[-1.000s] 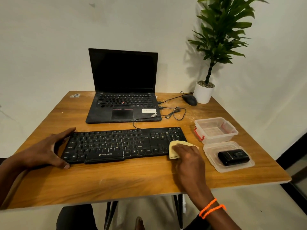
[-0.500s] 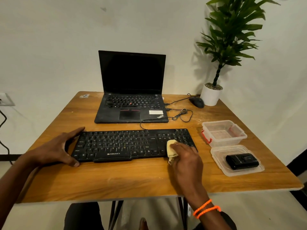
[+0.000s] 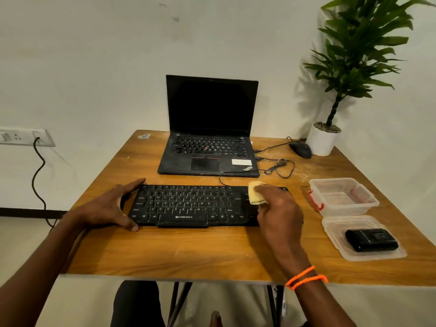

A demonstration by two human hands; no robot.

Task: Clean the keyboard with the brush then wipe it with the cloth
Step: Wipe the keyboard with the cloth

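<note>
A black keyboard [image 3: 188, 204] lies on the wooden table [image 3: 212, 251] in front of me. My left hand [image 3: 111, 207] grips its left end, thumb at the back edge and fingers at the front. My right hand [image 3: 277, 208] presses a folded yellow cloth [image 3: 254, 193] onto the keyboard's right part, near its far edge, and covers the number pad. No brush is visible.
An open black laptop [image 3: 210, 138] stands behind the keyboard, with cables [image 3: 280, 167], a mouse [image 3: 300, 149] and a potted plant [image 3: 323, 140] to its right. A clear plastic box [image 3: 342, 197] and its lid [image 3: 339, 227] holding a black device [image 3: 371, 239] lie at the right.
My right hand has carried the cloth from the keyboard's front right corner up across the right keys to the far edge. My left hand stays on the left end.
</note>
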